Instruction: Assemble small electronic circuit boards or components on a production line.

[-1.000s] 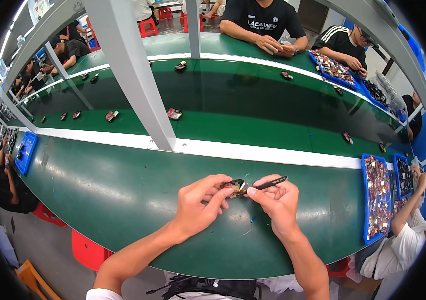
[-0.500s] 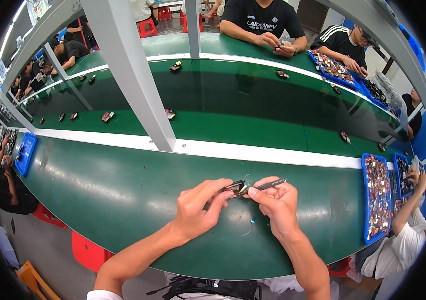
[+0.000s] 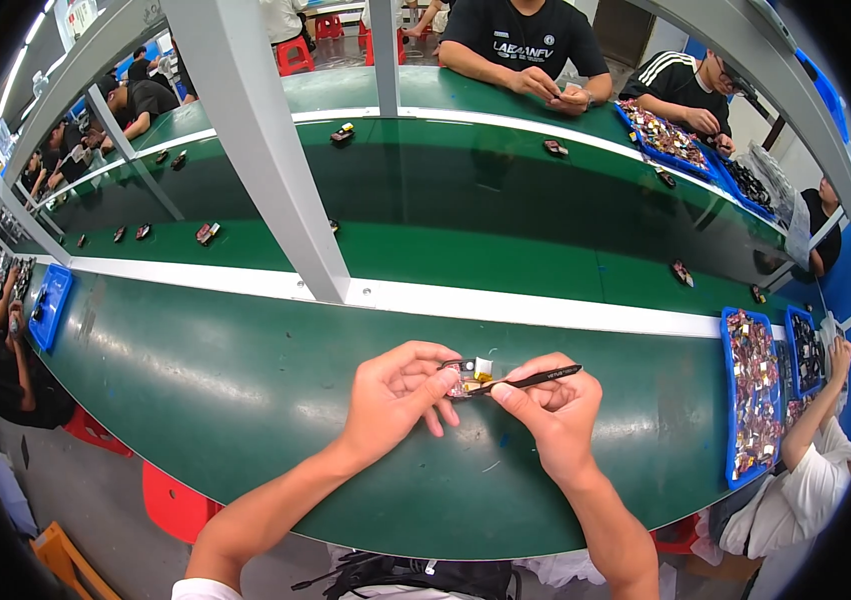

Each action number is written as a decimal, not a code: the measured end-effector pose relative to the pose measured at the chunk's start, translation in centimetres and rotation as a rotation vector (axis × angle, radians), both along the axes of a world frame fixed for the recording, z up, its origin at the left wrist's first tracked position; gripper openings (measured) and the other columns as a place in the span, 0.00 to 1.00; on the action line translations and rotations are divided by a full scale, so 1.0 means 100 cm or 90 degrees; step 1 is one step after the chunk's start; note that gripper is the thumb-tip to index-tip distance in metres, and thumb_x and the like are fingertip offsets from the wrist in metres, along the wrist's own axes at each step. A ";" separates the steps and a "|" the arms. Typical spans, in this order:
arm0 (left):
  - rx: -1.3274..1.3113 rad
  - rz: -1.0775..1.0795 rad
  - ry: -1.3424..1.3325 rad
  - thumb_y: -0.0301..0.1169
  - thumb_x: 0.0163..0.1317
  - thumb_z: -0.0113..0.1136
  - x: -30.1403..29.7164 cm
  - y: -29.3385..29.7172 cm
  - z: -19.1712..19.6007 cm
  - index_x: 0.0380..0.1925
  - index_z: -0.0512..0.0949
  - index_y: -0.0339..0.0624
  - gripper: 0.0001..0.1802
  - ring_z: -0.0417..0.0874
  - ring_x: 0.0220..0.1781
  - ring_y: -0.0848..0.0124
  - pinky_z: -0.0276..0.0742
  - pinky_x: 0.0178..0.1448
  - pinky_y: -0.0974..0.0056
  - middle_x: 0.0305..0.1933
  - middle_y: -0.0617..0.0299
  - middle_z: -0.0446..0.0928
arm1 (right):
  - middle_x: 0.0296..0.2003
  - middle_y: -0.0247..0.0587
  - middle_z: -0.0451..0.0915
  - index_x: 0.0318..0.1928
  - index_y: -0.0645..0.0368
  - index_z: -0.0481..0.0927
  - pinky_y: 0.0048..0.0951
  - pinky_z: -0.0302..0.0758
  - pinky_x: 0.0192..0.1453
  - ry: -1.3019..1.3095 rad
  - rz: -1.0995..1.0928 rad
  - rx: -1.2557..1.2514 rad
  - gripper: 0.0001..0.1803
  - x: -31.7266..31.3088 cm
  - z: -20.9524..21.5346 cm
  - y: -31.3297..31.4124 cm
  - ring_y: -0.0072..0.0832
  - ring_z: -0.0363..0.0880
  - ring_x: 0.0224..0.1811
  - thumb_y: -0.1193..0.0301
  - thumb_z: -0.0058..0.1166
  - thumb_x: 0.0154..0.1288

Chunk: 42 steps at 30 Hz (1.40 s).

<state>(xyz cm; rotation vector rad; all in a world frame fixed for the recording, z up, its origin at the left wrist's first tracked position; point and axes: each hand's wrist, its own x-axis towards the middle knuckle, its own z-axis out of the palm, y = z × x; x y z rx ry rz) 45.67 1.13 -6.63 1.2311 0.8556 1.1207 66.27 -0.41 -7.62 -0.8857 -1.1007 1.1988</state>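
Note:
In front of me, above the green table, my left hand grips a small black device housing between thumb and fingers. A reddish circuit board and a white-and-yellow piece show in its opened side. My right hand is closed around slim black tweezers. Their tip reaches the housing near the yellow piece; whether it pinches anything is too small to tell. A tiny blue scrap lies on the table below my hands.
Beyond a white rail, a green conveyor belt carries several small devices. A grey post rises ahead of me. Blue trays hold circuit boards at right, with a co-worker's arm beside them. Another blue tray sits far left.
My left hand has turned the housing so its inside with board and white-yellow piece shows. The tweezers have rolled and tilted in my right hand. Devices on the belt have shifted slightly left.

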 end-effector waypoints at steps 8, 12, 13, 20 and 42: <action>-0.031 -0.038 -0.029 0.26 0.73 0.57 -0.004 0.000 0.002 0.53 0.77 0.24 0.15 0.88 0.28 0.63 0.85 0.25 0.66 0.41 0.45 0.84 | 0.29 0.37 0.86 0.33 0.65 0.85 0.13 0.58 0.20 -0.150 -0.097 0.180 0.08 -0.008 -0.003 -0.003 0.07 0.66 0.17 0.84 0.72 0.55; -0.016 -0.019 -0.029 0.24 0.73 0.57 -0.005 0.000 0.001 0.54 0.76 0.25 0.15 0.88 0.29 0.62 0.85 0.25 0.67 0.41 0.45 0.84 | 0.28 0.38 0.87 0.33 0.63 0.85 0.14 0.57 0.18 -0.183 -0.123 0.236 0.08 -0.012 -0.001 -0.004 0.08 0.65 0.15 0.83 0.72 0.54; -0.009 -0.011 -0.025 0.24 0.73 0.57 -0.004 -0.001 0.001 0.54 0.76 0.25 0.15 0.89 0.29 0.62 0.85 0.25 0.67 0.42 0.44 0.84 | 0.28 0.37 0.88 0.33 0.63 0.85 0.15 0.57 0.18 -0.191 -0.128 0.243 0.08 -0.012 -0.001 -0.004 0.08 0.65 0.15 0.83 0.72 0.54; 0.038 0.016 -0.004 0.23 0.72 0.57 -0.005 -0.003 0.000 0.54 0.76 0.24 0.15 0.89 0.31 0.61 0.85 0.25 0.68 0.44 0.44 0.84 | 0.28 0.37 0.88 0.33 0.62 0.85 0.15 0.57 0.18 -0.205 -0.135 0.236 0.08 -0.014 0.001 -0.005 0.09 0.65 0.14 0.82 0.73 0.54; 0.014 0.021 -0.024 0.22 0.73 0.56 -0.004 0.000 0.005 0.53 0.78 0.23 0.13 0.89 0.29 0.62 0.85 0.26 0.67 0.41 0.45 0.84 | 0.34 0.41 0.89 0.35 0.63 0.85 0.15 0.59 0.18 -0.235 -0.105 0.273 0.09 -0.011 0.012 -0.005 0.09 0.65 0.12 0.82 0.72 0.54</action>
